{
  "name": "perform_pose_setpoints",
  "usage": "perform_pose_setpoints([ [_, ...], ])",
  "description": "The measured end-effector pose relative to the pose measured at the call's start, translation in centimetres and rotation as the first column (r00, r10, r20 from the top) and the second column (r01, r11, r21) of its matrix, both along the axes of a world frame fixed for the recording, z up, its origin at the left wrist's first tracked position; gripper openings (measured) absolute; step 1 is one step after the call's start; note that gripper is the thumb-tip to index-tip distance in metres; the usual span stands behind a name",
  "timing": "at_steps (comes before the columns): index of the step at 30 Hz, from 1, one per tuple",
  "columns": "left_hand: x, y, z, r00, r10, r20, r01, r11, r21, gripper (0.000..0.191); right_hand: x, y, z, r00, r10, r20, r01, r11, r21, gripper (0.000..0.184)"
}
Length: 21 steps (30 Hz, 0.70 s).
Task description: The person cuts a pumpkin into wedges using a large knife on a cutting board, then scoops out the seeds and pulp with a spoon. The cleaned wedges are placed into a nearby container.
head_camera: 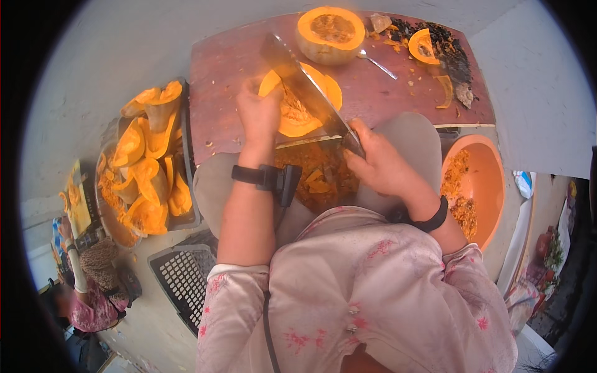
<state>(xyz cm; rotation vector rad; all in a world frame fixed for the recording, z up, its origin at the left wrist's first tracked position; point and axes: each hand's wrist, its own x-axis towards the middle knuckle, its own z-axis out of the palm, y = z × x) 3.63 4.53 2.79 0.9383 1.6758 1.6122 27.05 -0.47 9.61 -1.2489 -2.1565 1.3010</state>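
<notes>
My right hand (380, 163) grips the handle of a large, wide-bladed kitchen knife (310, 88). Its blade slants up to the left across an orange pumpkin piece (298, 122) with stringy pulp and seeds inside. I cannot tell how deep the edge sits in the flesh, as the blade hides part of it. On the left side of this piece, my left hand (261, 109) holds its rim between thumb and fingers. The piece lies at the near edge of a reddish wooden table (224, 102). Behind it stands a cut-open pumpkin (331, 39), pulp facing up.
A metal spoon (380, 65), a pumpkin wedge (423, 46) and dark scraps (454, 58) lie on the table. Left, a crate holds several pumpkin pieces (151, 168). An orange basin (487, 186) with pulp stands right. A black plastic crate (184, 279) and another person (95, 303) are lower left.
</notes>
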Motion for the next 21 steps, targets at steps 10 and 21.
perform_pose_setpoints([
  [10, 0.9, 0.1, -0.7, 1.0, 0.01, 0.007, -0.01, 0.999, 0.046, 0.033, -0.2, 0.1, 1.7, 1.0, -0.006, 0.028, 0.01, 0.991, -0.132, 0.032],
  [21, -0.9, 0.3, 1.5, 0.959, 0.007, 0.282, 0.02, 0.995, -0.093, 0.042, 0.1, -1.4, 2.2, 0.986, 0.079, 0.145, -0.074, 0.997, -0.037, 0.026],
])
